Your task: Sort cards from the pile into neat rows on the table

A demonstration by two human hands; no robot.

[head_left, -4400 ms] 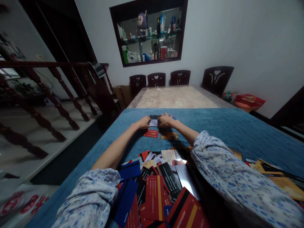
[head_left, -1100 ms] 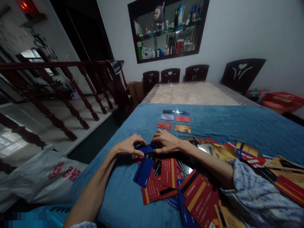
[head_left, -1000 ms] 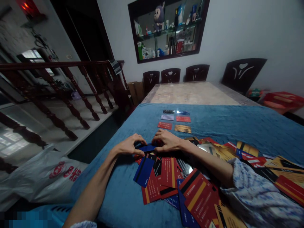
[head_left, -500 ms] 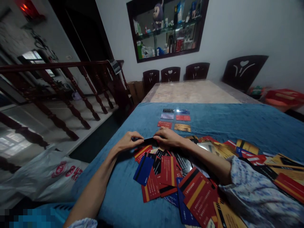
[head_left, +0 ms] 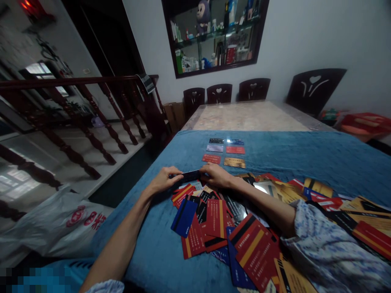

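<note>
Both hands hold one dark card (head_left: 190,176) by its short ends just above the blue cloth (head_left: 305,158). My left hand (head_left: 163,180) pinches its left end, my right hand (head_left: 216,176) its right end. Under and behind my hands spreads a loose heap of red, blue, black and gold cards (head_left: 220,219). Farther out on the cloth lie several cards in a neat two-column grid (head_left: 225,152), with a red one (head_left: 211,158) and a gold one (head_left: 234,162) nearest my hands.
Beyond the cloth the bare marble tabletop (head_left: 244,116) runs to several dark chairs (head_left: 219,93). A wooden stair railing (head_left: 91,118) borders the left side. A white plastic bag (head_left: 55,228) lies at lower left. More cards (head_left: 360,228) trail off to the right.
Earlier both hands were out at the card grid. They came back to the heap, picked up a dark blue card, lifted it and moved it slightly forward; it now shows its dark side.
</note>
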